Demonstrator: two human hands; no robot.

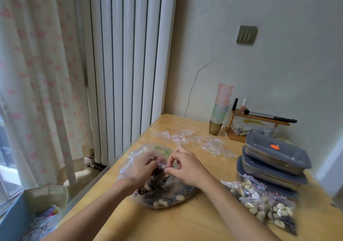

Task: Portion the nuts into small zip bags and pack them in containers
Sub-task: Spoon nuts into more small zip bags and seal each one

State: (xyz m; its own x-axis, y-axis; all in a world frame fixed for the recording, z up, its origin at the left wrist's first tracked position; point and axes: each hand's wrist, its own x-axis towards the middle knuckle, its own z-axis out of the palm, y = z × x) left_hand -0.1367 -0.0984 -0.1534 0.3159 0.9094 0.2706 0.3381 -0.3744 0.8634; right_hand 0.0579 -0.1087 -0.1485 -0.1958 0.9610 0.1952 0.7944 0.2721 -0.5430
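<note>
This was a room in a home. A flower-printed curtain (37,73) hung at the window beside a tall white radiator (128,64), and a cracked plaster wall (278,64) carried a light switch (246,34). The wooden table (185,220) in the corner held stacked plastic cups (220,107), nail polish bottles (243,105) on a small wooden rack (259,119), and 3 lidded food containers (274,162).

Light wooden table (194,220) carries a big nut bag (167,194), empty small zip bags (194,140) scattered behind, filled zip bags (263,205) at right. Three stacked lidded containers (274,162), cup stack (220,108), small wooden rack (259,121) at back right.
</note>
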